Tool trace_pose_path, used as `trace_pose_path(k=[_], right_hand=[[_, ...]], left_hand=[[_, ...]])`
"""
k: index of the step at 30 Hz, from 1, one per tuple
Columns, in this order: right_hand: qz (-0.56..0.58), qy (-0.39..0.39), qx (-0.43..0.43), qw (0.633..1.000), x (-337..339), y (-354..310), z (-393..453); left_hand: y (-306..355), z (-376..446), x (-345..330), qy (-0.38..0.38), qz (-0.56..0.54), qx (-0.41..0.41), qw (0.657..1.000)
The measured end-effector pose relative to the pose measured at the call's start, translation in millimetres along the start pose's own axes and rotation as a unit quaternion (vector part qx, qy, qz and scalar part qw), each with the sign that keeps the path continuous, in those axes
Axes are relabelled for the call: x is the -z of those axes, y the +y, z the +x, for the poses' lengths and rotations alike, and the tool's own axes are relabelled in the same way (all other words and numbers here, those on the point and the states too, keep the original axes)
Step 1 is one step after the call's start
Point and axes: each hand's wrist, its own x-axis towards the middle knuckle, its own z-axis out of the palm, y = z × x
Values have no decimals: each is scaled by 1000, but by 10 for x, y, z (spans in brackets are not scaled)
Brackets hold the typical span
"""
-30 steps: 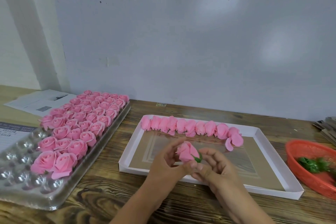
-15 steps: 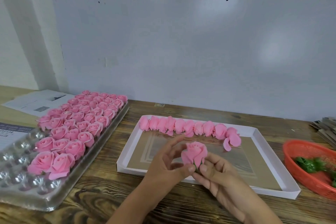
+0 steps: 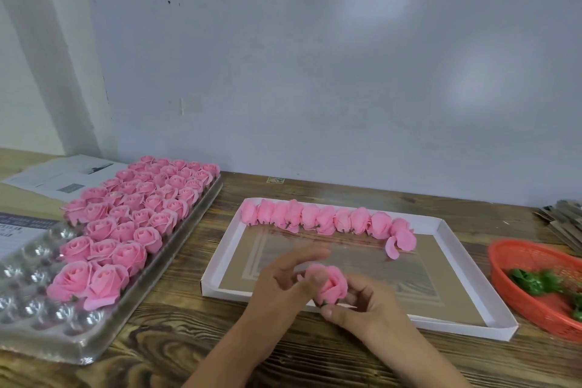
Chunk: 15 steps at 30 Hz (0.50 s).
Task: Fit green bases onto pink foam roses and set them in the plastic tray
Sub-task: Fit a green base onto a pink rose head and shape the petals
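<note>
Over the near edge of the wooden desk (image 3: 176, 353), the right hand (image 3: 362, 305) pinches a pink foam rose (image 3: 330, 285) at its underside; the left hand (image 3: 283, 280) (blurred) touches it with loosely spread fingers. The clear plastic tray (image 3: 37, 302) sits far left.

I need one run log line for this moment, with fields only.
phase: base fitting | right hand: holds rose | left hand: fingers relaxed beside rose, blurred | plastic tray: near cups unfilled | green bases: orange basket
</note>
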Motion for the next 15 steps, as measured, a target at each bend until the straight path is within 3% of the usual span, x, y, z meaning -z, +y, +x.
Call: trace_pose_path(k=[5,15], right_hand=[[-33,-22,-3,999,-14,17,-11],[-7,50,53,997,-25,-23,1]], left_hand=[[-38,-12,-11,-30,33,-6,999],[-39,-29,10,-100,96,56,989]])
